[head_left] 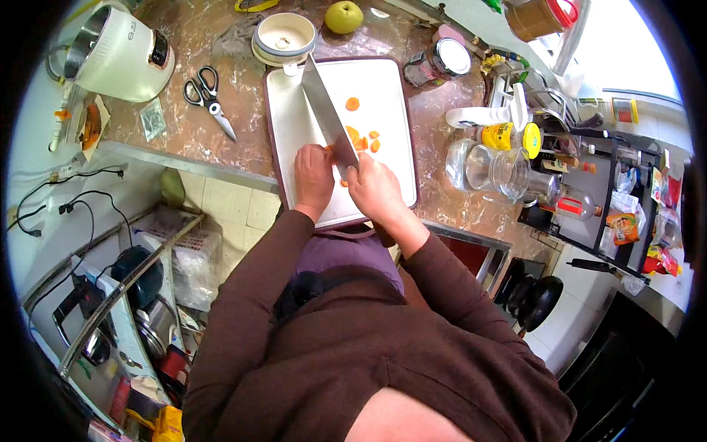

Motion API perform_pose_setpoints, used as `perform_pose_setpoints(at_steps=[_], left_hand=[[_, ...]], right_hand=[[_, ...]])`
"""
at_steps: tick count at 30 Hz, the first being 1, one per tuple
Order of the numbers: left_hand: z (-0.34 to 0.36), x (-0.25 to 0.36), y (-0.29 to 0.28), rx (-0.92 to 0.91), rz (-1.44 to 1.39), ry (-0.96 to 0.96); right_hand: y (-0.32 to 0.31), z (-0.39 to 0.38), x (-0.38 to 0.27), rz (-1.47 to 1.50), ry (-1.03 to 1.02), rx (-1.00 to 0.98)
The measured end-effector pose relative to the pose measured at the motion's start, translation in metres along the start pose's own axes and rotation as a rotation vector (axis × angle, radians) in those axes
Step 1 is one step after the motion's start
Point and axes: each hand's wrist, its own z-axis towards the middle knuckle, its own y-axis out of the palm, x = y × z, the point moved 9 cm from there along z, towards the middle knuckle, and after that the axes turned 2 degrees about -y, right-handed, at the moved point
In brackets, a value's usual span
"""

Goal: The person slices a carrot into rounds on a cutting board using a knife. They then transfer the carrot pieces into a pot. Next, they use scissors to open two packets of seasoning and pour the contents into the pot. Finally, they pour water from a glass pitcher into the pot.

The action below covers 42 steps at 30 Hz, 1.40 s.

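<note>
Beyond the left fingers [312, 153], at the board's far edge, stood a round white pot [286, 38] with a blue-grey band; whether the pale top was a lid or its contents was hard to tell. Beyond and to the right of the right fingers [356, 175] was a white-lidded jar [440, 62] with something dark inside. Farther right of them, on the bench [434, 118], were a clear glass jug [508, 174], seen through to its far wall, and a yellow-lidded jar [515, 138]. Far off to the left fingers' upper left stood a white appliance [121, 59], its metal-lined mouth open; scissors [210, 102] lay nearer them

Both forearms reached forward and converged over the white cutting board [390, 88]. The right fingers were clamped on the knife [324, 103], its broad blade pointing away and slightly left. The left fingers were curled together just left of the blade, with a bit of orange beside their tips; their grip on it could not be made out. Orange slices [355, 137] lay just beyond the right fingers, against and right of the blade
</note>
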Motion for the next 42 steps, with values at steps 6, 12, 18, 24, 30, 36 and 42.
perform_pose_setpoints(at_steps=[6, 12, 18, 24, 30, 36, 42], left_hand=[[0.0, 0.003, -0.005, -0.008, -0.005, 0.029], [0.007, 0.004, -0.007, -0.007, -0.021, 0.066], [0.002, 0.001, -0.004, -0.021, -0.046, 0.047], [-0.002, 0.0, -0.002, -0.01, -0.024, 0.057], [-0.001, 0.0, -0.001, -0.037, -0.003, 0.043], [0.0, 0.001, -0.002, -0.03, -0.014, 0.049], [-0.002, -0.002, -0.003, -0.045, -0.002, 0.035]], right_hand=[[0.035, 0.002, 0.005, 0.033, 0.011, 0.076], [0.022, 0.012, 0.004, 0.082, 0.013, 0.048], [-0.019, -0.01, -0.004, 0.096, 0.005, 0.021], [-0.018, -0.024, -0.007, 0.066, 0.037, -0.053], [-0.007, -0.01, 0.004, 0.032, 0.06, -0.065], [0.018, -0.004, 0.004, 0.032, 0.082, 0.017], [0.035, -0.008, 0.008, 0.043, 0.048, 0.111]])
